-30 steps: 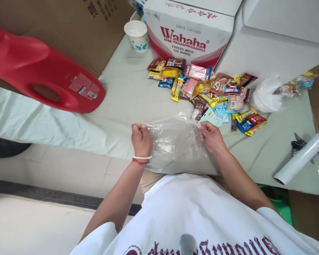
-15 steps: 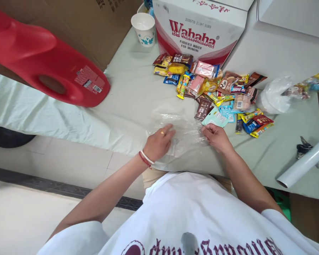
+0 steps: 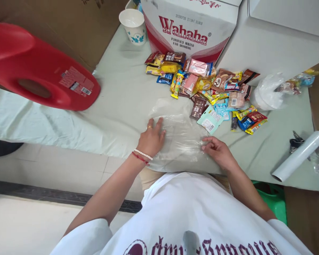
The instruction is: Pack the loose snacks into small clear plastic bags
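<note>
A clear plastic bag [image 3: 179, 136] lies spread out and wrinkled at the table's front edge. My left hand [image 3: 151, 137] rests flat on the bag's left part, fingers apart. At the bag's right edge, my right hand [image 3: 216, 150] pinches the crinkled film between thumb and fingers. Just beyond the bag are a brown-wrapped snack [image 3: 199, 108] and a pale green packet [image 3: 210, 119]. Behind them spreads a pile of small wrapped snacks [image 3: 192, 83] in pink, yellow, blue and brown.
A red jug [image 3: 50, 78] stands at the left, and a paper cup [image 3: 134, 28] beside the Wahaha carton [image 3: 186, 32] at the back. White plastic bundle [image 3: 268, 94], keys [image 3: 295, 143] and a film roll [image 3: 299, 157] lie to the right. A green stool [image 3: 273, 200] is below.
My left hand has slid slightly left and flattened with its fingers spread. My right hand has come a little nearer to me, and the bag lies flatter and wider. The view has shifted.
</note>
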{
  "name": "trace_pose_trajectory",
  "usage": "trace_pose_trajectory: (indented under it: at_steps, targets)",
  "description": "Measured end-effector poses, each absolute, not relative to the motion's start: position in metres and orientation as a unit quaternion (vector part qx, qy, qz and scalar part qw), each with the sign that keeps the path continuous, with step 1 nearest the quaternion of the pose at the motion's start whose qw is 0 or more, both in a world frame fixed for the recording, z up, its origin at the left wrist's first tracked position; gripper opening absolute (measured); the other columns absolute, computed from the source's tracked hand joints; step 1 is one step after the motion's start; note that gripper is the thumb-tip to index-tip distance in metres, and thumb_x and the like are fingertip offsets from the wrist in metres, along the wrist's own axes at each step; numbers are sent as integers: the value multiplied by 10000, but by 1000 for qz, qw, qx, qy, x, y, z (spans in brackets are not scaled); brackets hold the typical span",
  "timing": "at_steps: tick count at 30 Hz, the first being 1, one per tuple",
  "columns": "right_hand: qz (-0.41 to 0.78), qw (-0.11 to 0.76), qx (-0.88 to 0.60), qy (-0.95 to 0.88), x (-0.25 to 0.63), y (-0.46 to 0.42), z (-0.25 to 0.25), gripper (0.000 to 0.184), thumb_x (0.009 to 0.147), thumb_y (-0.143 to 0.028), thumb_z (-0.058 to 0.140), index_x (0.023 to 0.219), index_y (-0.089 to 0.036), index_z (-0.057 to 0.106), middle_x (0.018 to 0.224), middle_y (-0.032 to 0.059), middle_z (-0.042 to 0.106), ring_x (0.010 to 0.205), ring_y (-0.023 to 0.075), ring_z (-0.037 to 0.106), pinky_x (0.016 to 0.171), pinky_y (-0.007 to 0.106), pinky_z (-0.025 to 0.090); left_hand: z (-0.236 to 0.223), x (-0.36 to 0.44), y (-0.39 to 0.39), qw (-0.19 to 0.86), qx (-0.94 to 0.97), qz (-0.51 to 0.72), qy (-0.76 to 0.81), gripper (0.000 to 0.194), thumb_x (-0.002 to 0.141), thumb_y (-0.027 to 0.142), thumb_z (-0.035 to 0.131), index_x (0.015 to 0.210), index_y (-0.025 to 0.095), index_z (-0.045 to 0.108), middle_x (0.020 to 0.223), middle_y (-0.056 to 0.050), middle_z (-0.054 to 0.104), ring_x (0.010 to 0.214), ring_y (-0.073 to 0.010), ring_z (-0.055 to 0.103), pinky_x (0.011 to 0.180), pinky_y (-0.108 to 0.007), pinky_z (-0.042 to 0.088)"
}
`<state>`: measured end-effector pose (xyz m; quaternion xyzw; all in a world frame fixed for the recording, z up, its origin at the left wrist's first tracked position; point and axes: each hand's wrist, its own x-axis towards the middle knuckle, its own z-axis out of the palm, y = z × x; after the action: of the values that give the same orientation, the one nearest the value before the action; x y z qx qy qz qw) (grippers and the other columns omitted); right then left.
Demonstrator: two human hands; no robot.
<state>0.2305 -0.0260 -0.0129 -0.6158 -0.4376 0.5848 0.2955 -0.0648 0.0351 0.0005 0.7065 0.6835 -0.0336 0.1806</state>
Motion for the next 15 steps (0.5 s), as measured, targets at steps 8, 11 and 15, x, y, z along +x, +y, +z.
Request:
trace_pose_trajectory:
  at_steps: [8,11,15]
  targets:
    - [326,230,-709,-581,265,-31,24,382,924,-564,644,1119,-243,715,749,21,659,603,181,551,609,335,462,-21,-74,12,73,703,38,706,486,1017,336,421,1455,194,577,1501,-199,565,1240,-408,596,935,-560,519]
    - [230,240,-607,-722,223,3,38,349,1019,-467,519,1232,-260,703,1000,92,742,877,256,666,857,426,539,-31,-72,1,38,720,73,689,479,1023,314,414,1451,179,583,1566,-184,513,1477,-417,394,1137,-650,339]
    - [207,142,-456,-854,167,42,12,512,1019,-415,514,1481,-201,567,1537,128,544,1451,325,436,1216,528,352,-38,-81,-6,68,749,70,655,545,1055,323,300,1556,172,454,1647,-165,410,1557,-327,324,1247,-636,144]
